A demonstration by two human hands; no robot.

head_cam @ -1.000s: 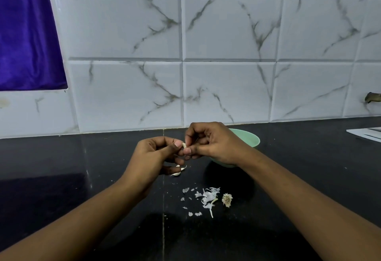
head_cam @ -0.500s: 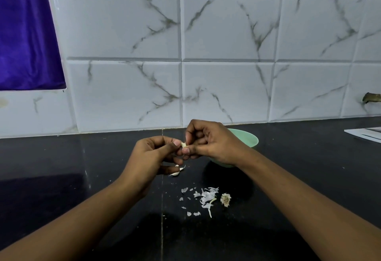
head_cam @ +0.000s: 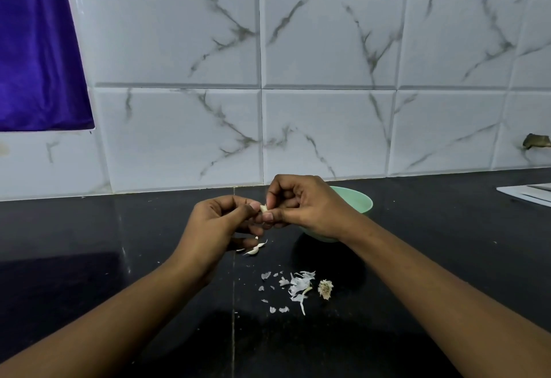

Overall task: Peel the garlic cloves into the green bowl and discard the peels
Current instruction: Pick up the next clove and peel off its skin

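Black and glossy, the desk point(head_cam: 89, 258) runs under a wall of white marbled tiles point(head_cam: 328, 34), with a purple cloth point(head_cam: 32, 49) at 10 o'clock. Both hands meet above the desk's middle. The left hand point(head_cam: 214, 225) and the right hand point(head_cam: 304, 207) share one clove point(head_cam: 263, 208), a pale sliver showing between their fingertips; each grip is pressed together, pinching that clove from its own side. Behind the right hand, at 2 o'clock from the clove, sits the green bowl point(head_cam: 362, 203), mostly hidden by the wrist; what it holds cannot be seen. Just under the left hand, at 6 o'clock from the clove, a few more cloves point(head_cam: 253, 250) lie on the desk, partly covered by the fingers. Nearer the person, at 5 o'clock, thin white peels point(head_cam: 298, 286) are scattered loosely on the dark surface, and just to their right lies a dry root stub point(head_cam: 325, 288). At 3 o'clock, by the frame's edge, a flat white item point(head_cam: 527, 194) rests on the desk, well apart from the hands.
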